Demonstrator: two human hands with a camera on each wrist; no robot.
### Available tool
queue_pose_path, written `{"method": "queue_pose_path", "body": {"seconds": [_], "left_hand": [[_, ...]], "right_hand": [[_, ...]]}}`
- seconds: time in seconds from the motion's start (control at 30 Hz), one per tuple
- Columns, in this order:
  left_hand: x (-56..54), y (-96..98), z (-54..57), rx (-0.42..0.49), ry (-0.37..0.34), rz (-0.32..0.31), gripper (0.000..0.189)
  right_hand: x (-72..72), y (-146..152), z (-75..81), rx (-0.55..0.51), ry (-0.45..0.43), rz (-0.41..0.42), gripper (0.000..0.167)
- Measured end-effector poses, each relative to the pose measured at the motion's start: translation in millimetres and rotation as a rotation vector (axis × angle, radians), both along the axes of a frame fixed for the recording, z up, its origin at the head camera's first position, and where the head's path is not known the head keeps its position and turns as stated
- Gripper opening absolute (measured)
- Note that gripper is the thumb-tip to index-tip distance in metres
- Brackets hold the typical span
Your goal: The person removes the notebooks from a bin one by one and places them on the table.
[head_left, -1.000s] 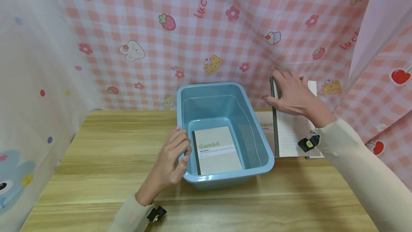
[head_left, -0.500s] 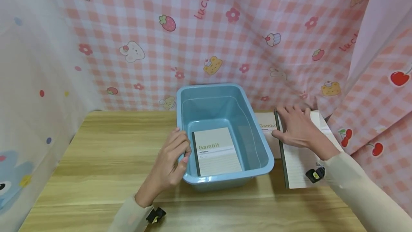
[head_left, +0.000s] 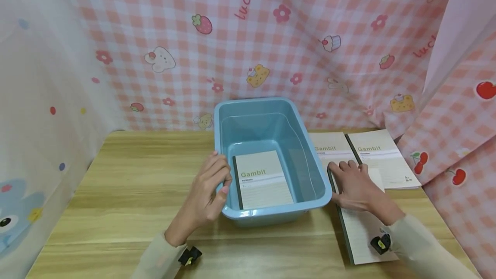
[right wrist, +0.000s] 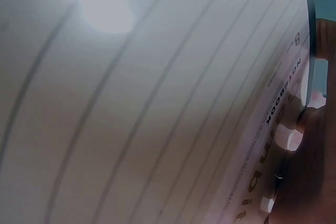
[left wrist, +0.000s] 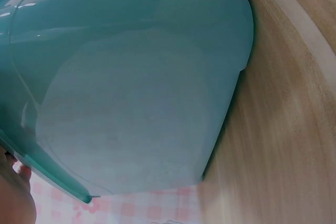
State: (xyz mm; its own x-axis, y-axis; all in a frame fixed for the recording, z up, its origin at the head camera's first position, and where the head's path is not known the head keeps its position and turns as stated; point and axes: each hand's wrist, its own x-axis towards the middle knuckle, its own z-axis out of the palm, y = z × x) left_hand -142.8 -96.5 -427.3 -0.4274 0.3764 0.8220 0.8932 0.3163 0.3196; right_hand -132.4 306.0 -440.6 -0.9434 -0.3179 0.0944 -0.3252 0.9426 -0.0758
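My left hand [head_left: 205,188] grips the left rim of a light blue plastic basin [head_left: 271,212]. Part of that hand shows at the lower left of the left wrist view, by the basin's wall [left wrist: 131,108]. Inside the basin a "Gambit" notebook [head_left: 265,184] with a dark spine lies flat on the bottom. To the basin's right, my right hand [head_left: 354,186] holds another notebook [head_left: 366,238] by its far end, fingers at the top edge and thumb near the dark spine. Its lined cover [right wrist: 121,108] fills most of the right wrist view.
Two more "Gambit" notebooks lie at the back right of the wooden table [head_left: 135,184]: one notebook [head_left: 329,143] partly behind the basin's rim, the other notebook [head_left: 381,158] beside it. A pink checked curtain [head_left: 232,55] hangs behind, with a white curtain [head_left: 58,55] at the left.
My right hand has brought its notebook down and nearer the table's front, uncovering the notebooks at the back right. My left hand stays on the rim.
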Motion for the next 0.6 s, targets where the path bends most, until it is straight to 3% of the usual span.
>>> {"method": "queue_pose_path", "body": {"seconds": [0.3, 0.6], "left_hand": [[1.2, -0.9, -0.7, 0.010, -0.022, 0.001, 0.029], [0.9, 0.3, 0.0, 0.008, -0.030, 0.002, 0.022]], "right_hand": [[13.4, -4, -30.1, 0.008, -0.056, 0.006, 0.067], [24.8, -2, -33.4, 0.026, -0.091, 0.009, 0.080]]}}
